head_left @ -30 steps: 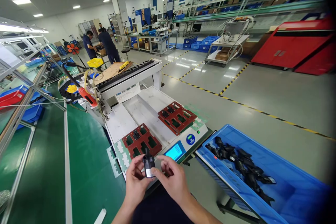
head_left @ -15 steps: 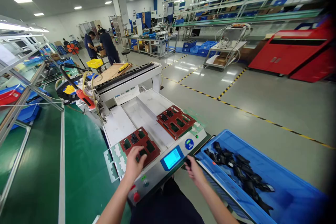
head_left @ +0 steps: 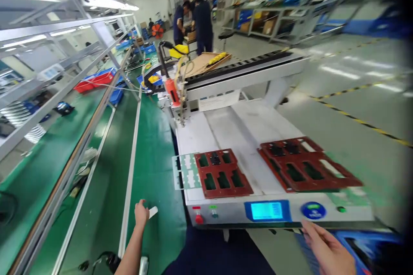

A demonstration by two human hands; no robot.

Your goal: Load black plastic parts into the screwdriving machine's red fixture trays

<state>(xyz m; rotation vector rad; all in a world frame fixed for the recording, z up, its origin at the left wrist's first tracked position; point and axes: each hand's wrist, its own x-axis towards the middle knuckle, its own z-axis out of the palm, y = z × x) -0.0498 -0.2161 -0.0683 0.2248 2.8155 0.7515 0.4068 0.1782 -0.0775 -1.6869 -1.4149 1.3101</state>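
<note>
My left hand (head_left: pixel 141 214) is over the green bench at the left of a white desktop machine (head_left: pixel 248 116). Its fingers look loosely parted, beside a small white piece (head_left: pixel 153 212); whether they touch it is unclear. My right hand (head_left: pixel 325 247) is at the machine's front edge, just below the round blue button (head_left: pixel 313 210). Its fingers are stretched out and nothing shows in them. On the machine bed lie a left red-brown fixture plate (head_left: pixel 227 191) with one black part (head_left: pixel 214 158) and a right fixture plate (head_left: pixel 309 184) with two black parts.
A blue bin (head_left: pixel 364 237) is at the lower right, partly cut off. An orange-red screwdriver (head_left: pixel 172 91) hangs on the machine's gantry (head_left: pixel 232 80). Metal rails (head_left: pixel 130 176) run along the bench at left. Two people (head_left: pixel 202 21) stand at the back.
My view has swung left. My left hand has left the left fixture plate for the green bench. My right hand remains by the machine's front edge; the dark thing at its fingers no longer shows.
</note>
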